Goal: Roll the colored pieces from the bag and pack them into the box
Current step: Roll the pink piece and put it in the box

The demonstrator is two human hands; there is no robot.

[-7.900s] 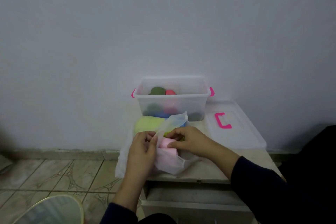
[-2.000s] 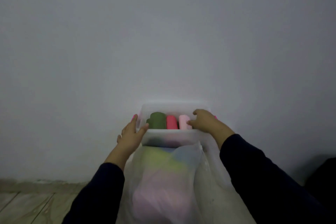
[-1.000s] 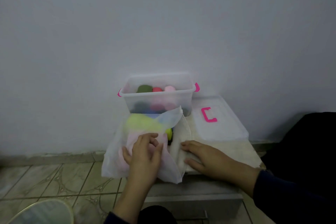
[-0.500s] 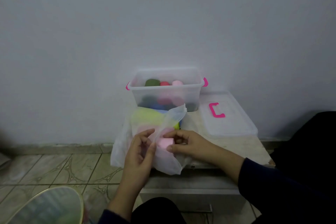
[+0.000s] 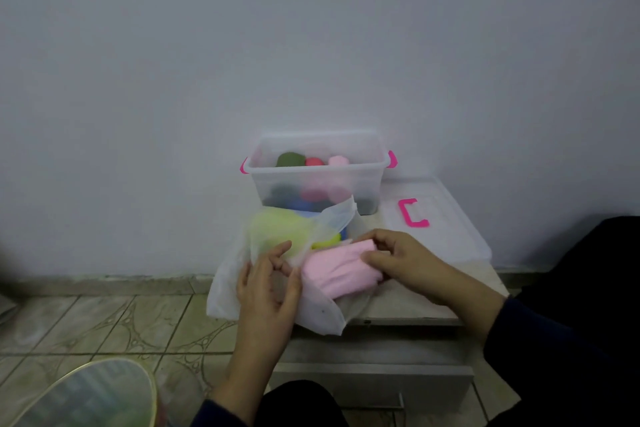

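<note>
Head view: the right hand (image 5: 403,262) has its grip clasped around a light pink piece (image 5: 341,270), drawing it out of the mouth of the translucent bag (image 5: 277,295), which lies on the counter (image 5: 398,308) just in front of the clear box (image 5: 317,173). The left hand (image 5: 268,288) rests on the bag's near side, fingers loosely bent; whether it pinches the film cannot be told. Green, red and pink rolls (image 5: 313,161) already stand inside the box; its lid (image 5: 440,222) lies right of the box. The step in hand appears to be extraction; next, the piece needs freeing, rolling tight, and seating beside those rolls.
</note>
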